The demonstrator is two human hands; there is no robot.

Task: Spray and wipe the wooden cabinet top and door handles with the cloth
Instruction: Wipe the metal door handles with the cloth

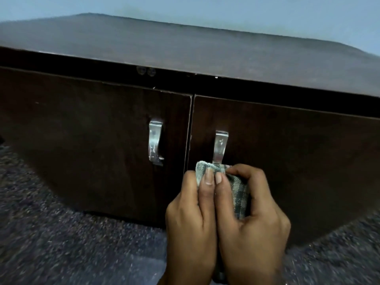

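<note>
A dark wooden cabinet fills the view, its top [185, 46] bare and its two doors shut. Each door carries a silver metal handle: the left handle [155, 141] stands free, the right handle [220, 148] has its lower end wrapped in a checked grey-green cloth [238, 190]. My left hand [191, 214] and my right hand [253, 212] press together side by side and both grip the cloth against the bottom of the right handle. No spray bottle is in view.
Dark speckled carpet [61, 233] lies in front of the cabinet. A pale blue wall [267, 11] stands behind it. Two small round fittings [146, 71] sit on the front edge above the left door.
</note>
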